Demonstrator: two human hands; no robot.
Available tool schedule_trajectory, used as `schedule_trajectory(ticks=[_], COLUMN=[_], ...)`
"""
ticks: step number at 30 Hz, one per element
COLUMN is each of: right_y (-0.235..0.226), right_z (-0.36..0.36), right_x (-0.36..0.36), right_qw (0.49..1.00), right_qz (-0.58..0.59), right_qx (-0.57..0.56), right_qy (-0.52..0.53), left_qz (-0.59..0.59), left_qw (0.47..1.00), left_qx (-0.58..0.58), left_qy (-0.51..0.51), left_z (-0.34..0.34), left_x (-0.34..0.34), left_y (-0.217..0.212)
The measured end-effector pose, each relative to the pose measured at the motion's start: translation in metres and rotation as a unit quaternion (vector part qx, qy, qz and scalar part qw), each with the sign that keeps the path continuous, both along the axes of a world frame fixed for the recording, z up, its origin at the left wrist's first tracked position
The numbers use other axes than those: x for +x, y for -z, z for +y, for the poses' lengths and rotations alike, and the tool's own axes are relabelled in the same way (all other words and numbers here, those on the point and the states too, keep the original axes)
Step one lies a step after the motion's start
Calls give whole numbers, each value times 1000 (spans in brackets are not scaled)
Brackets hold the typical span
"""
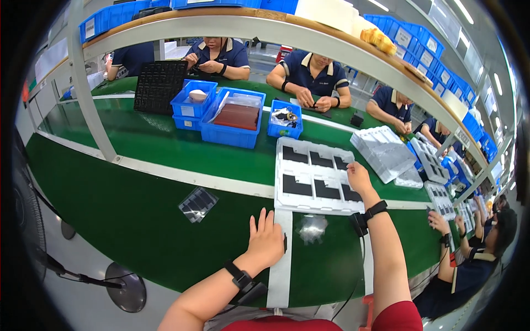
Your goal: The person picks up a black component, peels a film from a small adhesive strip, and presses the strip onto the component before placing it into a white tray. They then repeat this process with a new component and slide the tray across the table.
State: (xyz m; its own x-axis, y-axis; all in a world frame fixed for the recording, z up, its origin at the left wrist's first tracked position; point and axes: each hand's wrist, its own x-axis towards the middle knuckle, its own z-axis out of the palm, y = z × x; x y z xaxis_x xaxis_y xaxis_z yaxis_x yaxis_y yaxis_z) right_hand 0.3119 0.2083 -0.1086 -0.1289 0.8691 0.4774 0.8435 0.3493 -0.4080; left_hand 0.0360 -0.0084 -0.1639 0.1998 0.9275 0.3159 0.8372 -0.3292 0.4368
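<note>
Hands at the white tray on the green belt

Left hand (266, 241) rests flat and unclenched at six o'clock; right hand (358, 177), fingers loose, touches the tray (313, 205) at its three o'clock edge. All six pockets hold dark plates.

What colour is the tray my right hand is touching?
White tray, with black rectangular pieces in its pockets; the head view shows it.

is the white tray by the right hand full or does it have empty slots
Full as far as visible: the tray shows six slots, each with a dark rectangular part. The right hand rests at its right edge.
</note>
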Motion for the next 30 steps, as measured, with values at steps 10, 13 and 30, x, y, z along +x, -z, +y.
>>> schedule_trajectory(ticks=[10,13,30], right_y=[11,16,-47], right_z=[55,65,3], right_x=[0,16,14], right_qw=[950,945,986], right_qz=[-208,-221,-142], right_qx=[-191,-207,-77], right_qy=[135,122,46], left_qz=[27,14,-157], left_qw=[999,1000,986], left_qx=[22,21,42], left_qy=[-1,0,40], left_z=[-15,-14,-1], left_x=[-9,-6,-2], left_y=[-10,-12,-29])
